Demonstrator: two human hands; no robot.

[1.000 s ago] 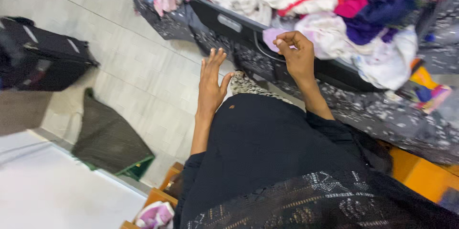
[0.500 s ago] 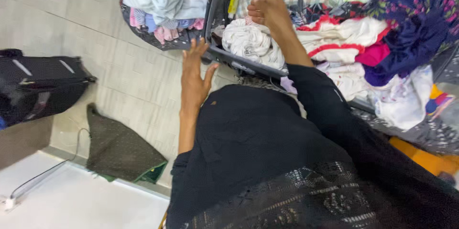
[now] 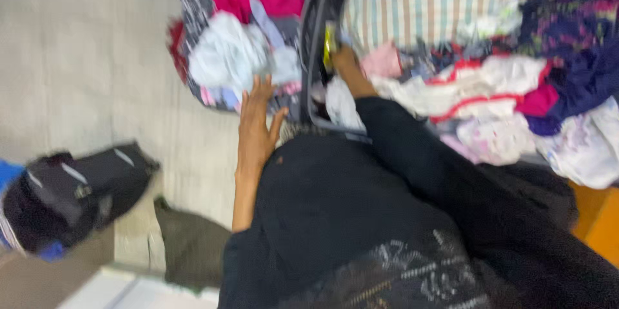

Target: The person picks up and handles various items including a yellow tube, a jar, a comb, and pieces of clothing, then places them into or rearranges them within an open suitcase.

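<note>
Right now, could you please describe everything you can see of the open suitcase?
The suitcase looks dark, hard-edged and open, its rim running up the blurred frame. It is heaped with clothes: white, red-trimmed, pink, purple and a checked piece. The right hand reaches inside by the rim; the left hand is spread just outside it; contact is unclear.

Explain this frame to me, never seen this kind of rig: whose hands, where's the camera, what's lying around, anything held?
There is no machine: a person wears one camera on the head, looking down past their black garment. The picture is motion-blurred. The left hand is open, fingers spread, by the corner of an open dark suitcase and holds nothing. The right hand reaches into the suitcase among the clothes; blur hides whether it grips anything. The case holds a striped cloth, white garments with red trim and dark blue fabric. A second pile of clothes lies left of it. A black bag sits on the tiled floor.
</note>
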